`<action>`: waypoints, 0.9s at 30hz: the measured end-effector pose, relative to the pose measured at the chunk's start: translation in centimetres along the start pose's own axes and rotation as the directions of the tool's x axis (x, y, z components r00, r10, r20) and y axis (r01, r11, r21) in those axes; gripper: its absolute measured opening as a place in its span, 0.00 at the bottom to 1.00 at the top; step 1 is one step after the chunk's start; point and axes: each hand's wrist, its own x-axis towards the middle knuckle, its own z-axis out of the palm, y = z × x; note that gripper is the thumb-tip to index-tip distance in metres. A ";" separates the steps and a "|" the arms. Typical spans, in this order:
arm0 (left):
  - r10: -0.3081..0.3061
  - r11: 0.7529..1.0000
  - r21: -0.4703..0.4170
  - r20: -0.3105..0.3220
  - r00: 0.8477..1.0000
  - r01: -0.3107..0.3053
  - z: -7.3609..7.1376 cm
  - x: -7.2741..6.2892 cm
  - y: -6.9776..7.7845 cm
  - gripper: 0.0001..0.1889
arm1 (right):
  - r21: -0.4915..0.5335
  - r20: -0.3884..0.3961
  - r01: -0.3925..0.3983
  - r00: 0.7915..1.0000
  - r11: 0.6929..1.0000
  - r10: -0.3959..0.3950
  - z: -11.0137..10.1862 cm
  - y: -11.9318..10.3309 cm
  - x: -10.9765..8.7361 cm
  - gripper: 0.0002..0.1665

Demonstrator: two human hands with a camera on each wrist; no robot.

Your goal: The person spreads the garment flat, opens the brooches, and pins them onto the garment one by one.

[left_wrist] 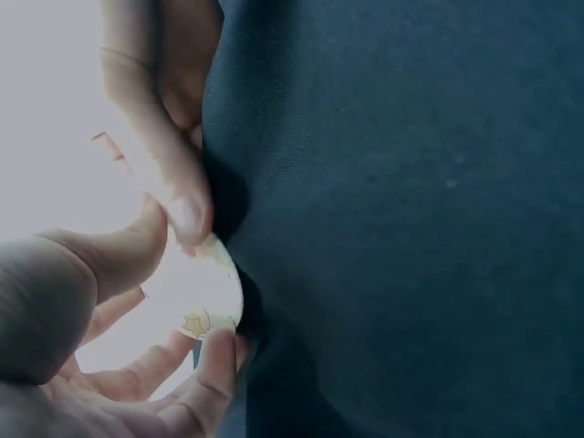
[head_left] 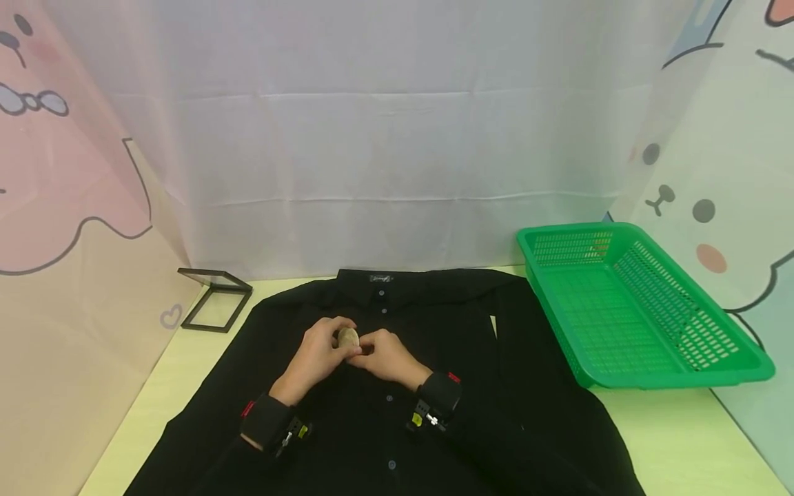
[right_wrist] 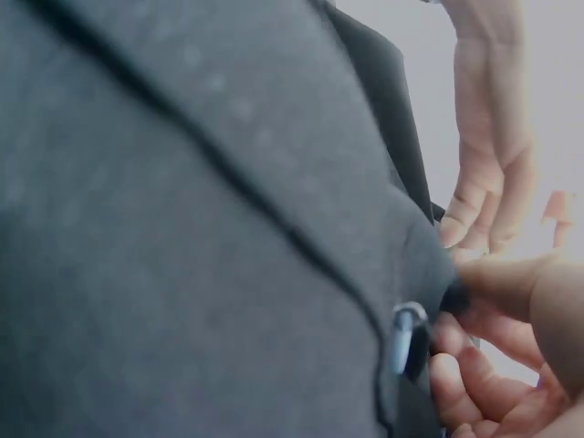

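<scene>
A black button-up shirt [head_left: 428,324] lies spread on the table with its collar at the far side. Over its chest my left hand [head_left: 318,351] holds a round, pale gold badge [head_left: 349,337] between thumb and fingers. In the left wrist view the badge [left_wrist: 205,287] shows a bright face with a small star near its edge. My right hand [head_left: 387,357] meets the badge's side, its thumb and fingers pinching dark shirt cloth in the right wrist view. Beside those fingers is a small shiny piece [right_wrist: 404,339]; whether it is a pin or a button is unclear.
A green plastic basket [head_left: 651,375] stands at the right, over part of the shirt's sleeve side. At the back left is a black hinged frame [head_left: 217,303], propped half unfolded. Printed curtains [head_left: 372,145] enclose the back and both sides of the pale table [head_left: 688,441].
</scene>
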 end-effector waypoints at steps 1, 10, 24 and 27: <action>0.011 1.000 0.004 -0.002 1.000 -0.011 0.0 -0.1 0.0 0.20 | 0.007 -0.001 -0.005 1.000 1.000 0.005 0.0 0.1 0.0 0.06; -0.006 1.000 0.011 -0.057 0.998 0.007 -0.2 -0.9 -1.3 0.17 | 0.112 0.029 -0.068 0.997 0.991 0.065 -0.3 0.6 0.4 0.07; 0.006 0.999 0.042 -0.043 0.999 -0.004 -0.1 -0.9 -1.7 0.11 | 0.090 0.038 -0.073 0.997 0.993 0.070 0.0 0.4 0.3 0.05; -0.046 0.999 0.002 -0.095 0.994 0.047 0.1 -0.8 -1.5 0.07 | 0.103 0.032 -0.078 0.997 0.992 0.075 0.0 0.3 0.3 0.05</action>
